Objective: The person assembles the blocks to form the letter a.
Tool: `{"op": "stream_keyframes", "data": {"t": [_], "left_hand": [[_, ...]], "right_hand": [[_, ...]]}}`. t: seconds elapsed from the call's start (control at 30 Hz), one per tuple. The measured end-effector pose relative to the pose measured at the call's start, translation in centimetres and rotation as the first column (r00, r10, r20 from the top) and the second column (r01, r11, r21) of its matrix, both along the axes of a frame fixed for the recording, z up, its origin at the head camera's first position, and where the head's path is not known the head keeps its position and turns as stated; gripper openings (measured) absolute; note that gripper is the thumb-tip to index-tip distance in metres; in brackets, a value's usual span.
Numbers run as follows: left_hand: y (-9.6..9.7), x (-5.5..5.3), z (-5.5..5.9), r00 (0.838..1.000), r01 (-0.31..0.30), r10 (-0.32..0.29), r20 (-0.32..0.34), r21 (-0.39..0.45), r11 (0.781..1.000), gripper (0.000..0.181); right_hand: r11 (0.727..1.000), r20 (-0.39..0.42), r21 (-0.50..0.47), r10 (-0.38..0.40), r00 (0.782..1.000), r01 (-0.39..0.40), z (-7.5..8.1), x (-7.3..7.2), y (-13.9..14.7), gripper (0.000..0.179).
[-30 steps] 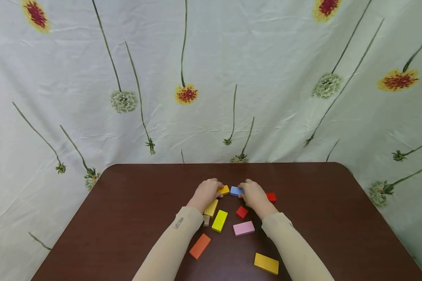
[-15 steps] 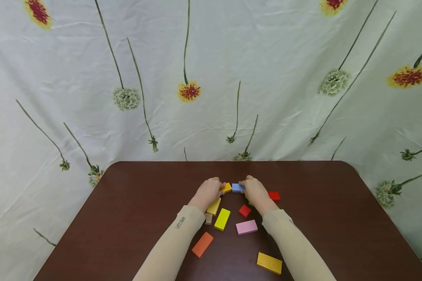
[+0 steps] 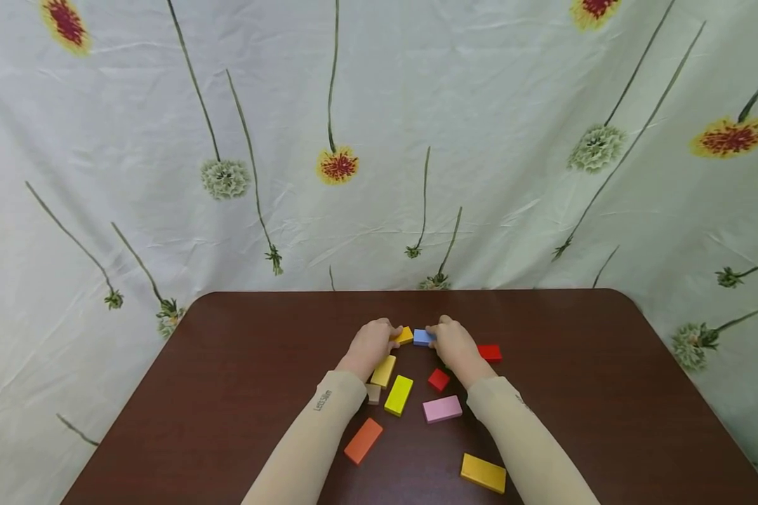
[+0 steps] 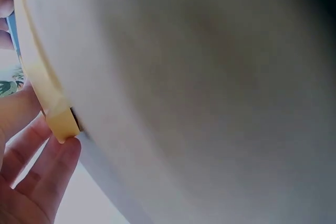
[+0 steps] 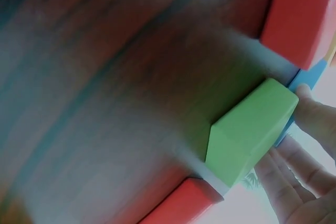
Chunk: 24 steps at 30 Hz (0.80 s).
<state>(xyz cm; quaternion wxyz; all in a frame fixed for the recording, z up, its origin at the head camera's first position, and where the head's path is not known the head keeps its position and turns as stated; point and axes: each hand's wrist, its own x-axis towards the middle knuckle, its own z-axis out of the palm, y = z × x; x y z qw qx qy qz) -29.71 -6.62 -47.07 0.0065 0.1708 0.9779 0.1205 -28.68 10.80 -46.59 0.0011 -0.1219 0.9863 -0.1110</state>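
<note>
At the far part of the table, my left hand (image 3: 369,347) pinches an orange-yellow wooden block (image 3: 405,336) by its left end. My right hand (image 3: 453,347) grips a blue block (image 3: 422,338) just to its right. Only a thin gap, if any, parts the two blocks' facing ends in the head view. In the left wrist view, fingers (image 4: 63,161) and thumb close on the end of a yellow block (image 4: 64,124). Thumb and fingers hold the blue block (image 5: 310,77) in the right wrist view, partly hidden behind a green block (image 5: 252,129).
Nearer on the dark table (image 3: 259,393) lie a pale yellow block (image 3: 383,372), a beige block (image 3: 374,394), a bright yellow block (image 3: 399,395), an orange block (image 3: 363,440), a pink block (image 3: 442,409), red blocks (image 3: 439,380) and a golden block (image 3: 483,473). A flowered cloth (image 3: 379,224) hangs behind.
The head view has shifted slightly. Both hands keep their hold on the same blocks, and I see no clear movement of the blocks on the table.
</note>
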Motion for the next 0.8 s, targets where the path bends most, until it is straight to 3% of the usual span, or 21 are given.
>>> {"op": "stream_keyframes", "data": {"t": [0.27,0.6,0.8], "left_hand": [[0.0,-0.1,-0.1,0.999,-0.026,0.025,0.024,0.03,0.999,0.037],[0.2,0.1,0.0,0.998,-0.045,0.041,0.057,0.077,0.996,0.037],[0.1,-0.2,-0.2,0.997,-0.056,0.052,0.051,0.087,0.995,0.037]], "right_hand": [[1.0,0.01,0.009,0.018,1.0,-0.019,-0.1,-0.1,0.1,0.037],[0.995,0.022,-0.099,-0.004,1.0,0.006,0.4,0.5,1.2,0.043],[0.988,-0.019,-0.151,-0.017,1.0,0.014,1.5,1.1,2.9,0.04]]}}
